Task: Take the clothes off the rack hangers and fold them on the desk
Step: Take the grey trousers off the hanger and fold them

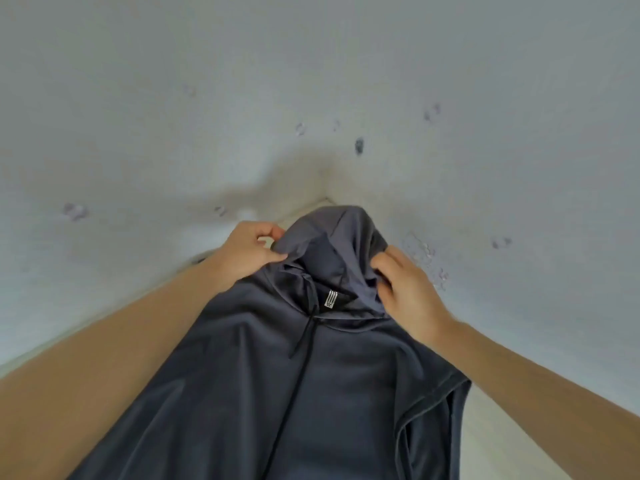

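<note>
with the hoodie [311, 393] lying flat on the tabletop [512, 441], the folding step is in hand. left hand [247, 252] and right hand [407, 287] each pinch the hood [332, 244] at the far end. the next move likely calls for laying the hood down over the chest.

A pale desk [498, 441] set into the wall corner carries a dark grey hoodie [311, 393], spread flat, its hood toward that corner.
</note>
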### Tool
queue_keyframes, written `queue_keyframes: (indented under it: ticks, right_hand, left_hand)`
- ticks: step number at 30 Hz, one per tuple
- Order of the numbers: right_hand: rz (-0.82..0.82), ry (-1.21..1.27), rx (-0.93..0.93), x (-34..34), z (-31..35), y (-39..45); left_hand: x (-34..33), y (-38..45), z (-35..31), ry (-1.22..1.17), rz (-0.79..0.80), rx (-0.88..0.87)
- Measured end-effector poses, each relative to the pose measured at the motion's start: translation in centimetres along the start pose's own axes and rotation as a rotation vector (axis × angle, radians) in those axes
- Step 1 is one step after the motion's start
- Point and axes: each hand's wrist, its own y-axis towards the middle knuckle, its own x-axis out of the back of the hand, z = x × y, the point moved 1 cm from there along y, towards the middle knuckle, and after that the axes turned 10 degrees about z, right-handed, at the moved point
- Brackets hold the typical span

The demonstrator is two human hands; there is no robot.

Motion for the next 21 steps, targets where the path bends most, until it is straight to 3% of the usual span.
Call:
queue_keyframes:
  ticks: [4, 6, 8, 10, 12, 14, 16, 21]
  right_hand:
    - [0.480, -0.196, 0.228, -1.9, 1.9, -7.0]
    - [0.635, -0.214, 0.266, -2.3, 2.5, -9.4]
    - [0.628, -0.205, 0.241, -1.9, 3.0, -10.2]
    - [0.561, -0.165, 0.202, -1.4, 3.5, -10.1]
    - [0.587, -0.197, 0.191, -1.7, 4.0, -10.1]
    - [0.717, -0.261, 0.176, -2.6, 4.5, -10.7]
    - [0.808, -0.264, 0.104, -3.0, 5.0, -11.4]
    - [0.750, -0.072, -0.119, -2.1, 4.7, -12.1]
  left_hand:
    - [-0.3, -6.8, 3.7, 0.577, 0.339, 0.010]
    - [-0.7, -9.2, 5.3, 0.688, 0.219, 0.047]
    - [-1.7, -10.9, 5.2, 0.682, -0.006, -0.014]
    - [-3.5, -12.1, 4.1, 0.707, -0.068, -0.124]
    - [-5.7, -12.8, 3.7, 0.825, 0.094, -0.220]
    - [-7.7, -13.5, 4.3, 1.011, 0.287, -0.322]
    - [-9.0, -14.6, 5.3, 1.186, 0.415, -0.329]
    - [-9.2, -16.8, 6.0, 1.310, 0.336, -0.151]
